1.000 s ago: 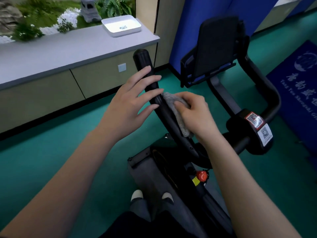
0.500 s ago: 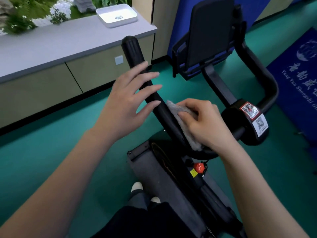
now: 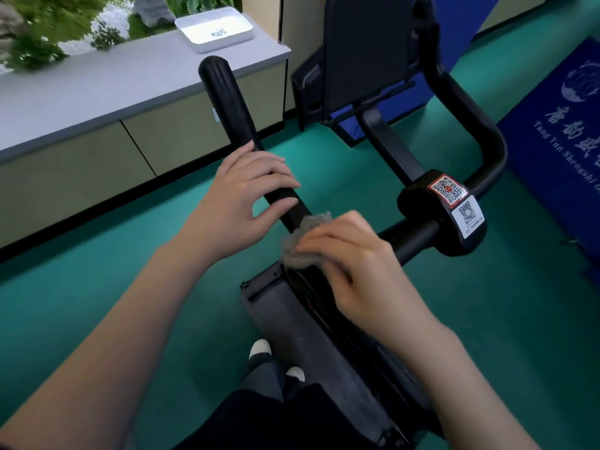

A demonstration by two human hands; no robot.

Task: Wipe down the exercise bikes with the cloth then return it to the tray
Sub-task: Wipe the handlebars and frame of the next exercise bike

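Note:
A black exercise bike fills the middle of the head view, its left handlebar (image 3: 227, 105) running up toward the counter. My left hand (image 3: 240, 196) holds that bar midway, fingers curled over it. Just below, my right hand (image 3: 350, 264) grips a bunched grey cloth (image 3: 305, 235) and presses it onto the lower end of the same bar, near the bike's frame. A white tray (image 3: 214, 29) sits on the grey counter at the back.
The bike's right handlebar (image 3: 467, 125) loops round to a hub with QR stickers (image 3: 454, 196); a black console panel (image 3: 367, 50) stands behind. A grey counter (image 3: 97, 92) with cabinets runs along the left. A blue mat (image 3: 558, 138) lies on the green floor at right.
My right hand slid the cloth down the left handlebar toward the frame. My left hand went from resting with straight fingers to curling over the bar.

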